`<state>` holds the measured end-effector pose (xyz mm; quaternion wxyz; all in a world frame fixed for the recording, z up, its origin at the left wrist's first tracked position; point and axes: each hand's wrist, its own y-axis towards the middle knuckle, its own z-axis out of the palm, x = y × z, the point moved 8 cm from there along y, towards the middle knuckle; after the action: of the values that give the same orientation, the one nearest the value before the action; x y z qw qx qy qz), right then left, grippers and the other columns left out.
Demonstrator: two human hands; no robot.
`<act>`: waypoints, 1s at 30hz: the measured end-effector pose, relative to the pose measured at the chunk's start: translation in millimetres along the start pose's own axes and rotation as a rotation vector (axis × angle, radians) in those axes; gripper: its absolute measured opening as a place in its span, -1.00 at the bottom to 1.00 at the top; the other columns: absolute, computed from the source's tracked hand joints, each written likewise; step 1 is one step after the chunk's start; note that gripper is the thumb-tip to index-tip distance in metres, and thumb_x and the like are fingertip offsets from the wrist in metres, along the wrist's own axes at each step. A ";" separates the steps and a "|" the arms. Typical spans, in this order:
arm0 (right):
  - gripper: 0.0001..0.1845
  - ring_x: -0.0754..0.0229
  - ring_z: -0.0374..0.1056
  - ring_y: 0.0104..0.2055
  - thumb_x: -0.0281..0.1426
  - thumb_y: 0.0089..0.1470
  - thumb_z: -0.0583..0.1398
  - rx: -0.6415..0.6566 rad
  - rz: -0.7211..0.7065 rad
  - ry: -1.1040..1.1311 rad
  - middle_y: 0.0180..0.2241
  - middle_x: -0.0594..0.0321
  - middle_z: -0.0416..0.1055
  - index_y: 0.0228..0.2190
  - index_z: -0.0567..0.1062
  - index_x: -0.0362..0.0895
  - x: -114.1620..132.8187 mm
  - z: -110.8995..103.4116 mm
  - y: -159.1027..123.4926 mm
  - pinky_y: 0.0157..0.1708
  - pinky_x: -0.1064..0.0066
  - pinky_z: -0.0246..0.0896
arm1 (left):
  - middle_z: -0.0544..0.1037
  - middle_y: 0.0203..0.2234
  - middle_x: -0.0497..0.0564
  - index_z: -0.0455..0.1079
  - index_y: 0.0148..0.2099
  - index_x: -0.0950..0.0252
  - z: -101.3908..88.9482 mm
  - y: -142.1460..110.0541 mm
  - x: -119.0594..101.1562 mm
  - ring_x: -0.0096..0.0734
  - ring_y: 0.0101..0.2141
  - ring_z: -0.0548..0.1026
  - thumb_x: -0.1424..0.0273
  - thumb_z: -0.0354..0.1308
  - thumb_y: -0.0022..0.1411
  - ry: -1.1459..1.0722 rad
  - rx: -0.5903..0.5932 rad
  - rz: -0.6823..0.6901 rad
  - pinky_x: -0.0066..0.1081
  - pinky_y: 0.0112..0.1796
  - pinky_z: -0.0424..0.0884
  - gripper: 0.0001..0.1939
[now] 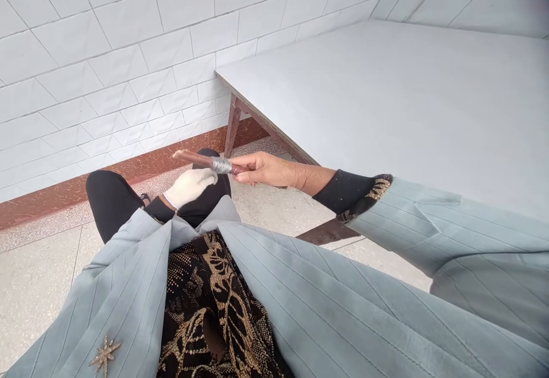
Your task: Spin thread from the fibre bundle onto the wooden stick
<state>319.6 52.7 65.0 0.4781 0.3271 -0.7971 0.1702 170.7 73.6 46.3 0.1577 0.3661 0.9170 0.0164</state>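
Note:
A reddish-brown wooden stick [194, 158] with a pale, worn-looking left end is held roughly level above my lap. Silvery wire [222, 165] is wound in a tight band around its middle. My bare right hand [261, 169] grips the right end, thumb and fingers closed on it just beside the wire. Below the stick, close to the winding, is my left hand [191, 188] in a white knitted glove. Its fingers are curled in; whether they hold something, such as a wire end, is hidden.
To the right stands a large white-topped table [386, 98] with reddish-brown legs [233, 126]. White wall tiles [128, 63] rise ahead above a reddish-brown skirting [38, 201]. My black-trousered knees [109, 201] are under my hands, over a speckled floor [38, 275].

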 end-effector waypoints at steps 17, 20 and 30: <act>-0.78 0.16 0.29 -0.31 -0.42 0.18 0.18 -0.205 0.330 -0.731 -0.27 0.15 0.48 -0.14 0.55 -0.11 -23.1 -32.6 0.7 -0.32 0.35 0.00 | 0.61 -0.34 0.07 0.52 -0.07 0.26 -10.6 -18.6 -33.6 -0.25 -0.33 0.56 0.39 -0.10 0.48 0.496 -0.040 0.176 -0.34 -0.34 0.32 -0.67; -0.78 0.20 0.28 -0.35 -0.47 0.12 0.22 -0.020 0.318 -0.649 -0.34 0.22 0.49 -0.19 0.61 -0.08 -24.8 -15.7 -0.8 -0.35 0.38 0.00 | 0.60 -0.33 0.08 0.52 -0.10 0.25 -29.7 -21.1 -30.5 -0.21 -0.31 0.56 0.41 -0.08 0.44 0.496 -0.120 0.135 -0.31 -0.31 0.36 -0.68; -0.63 0.37 0.06 -0.51 -0.23 0.13 0.31 -0.063 -0.022 0.131 -0.50 0.41 0.24 -0.06 0.55 -0.12 2.9 -8.6 1.8 -0.47 0.48 0.01 | 0.55 -0.45 -0.05 0.46 -0.19 0.28 4.8 -4.5 -2.1 -0.40 -0.41 0.50 0.34 -0.13 0.47 -0.188 -0.025 -0.044 -0.39 -0.27 0.42 -0.66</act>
<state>323.0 57.9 71.8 0.5411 0.3089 -0.7654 0.1608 170.6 68.5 41.7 0.2478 0.3437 0.9057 -0.0098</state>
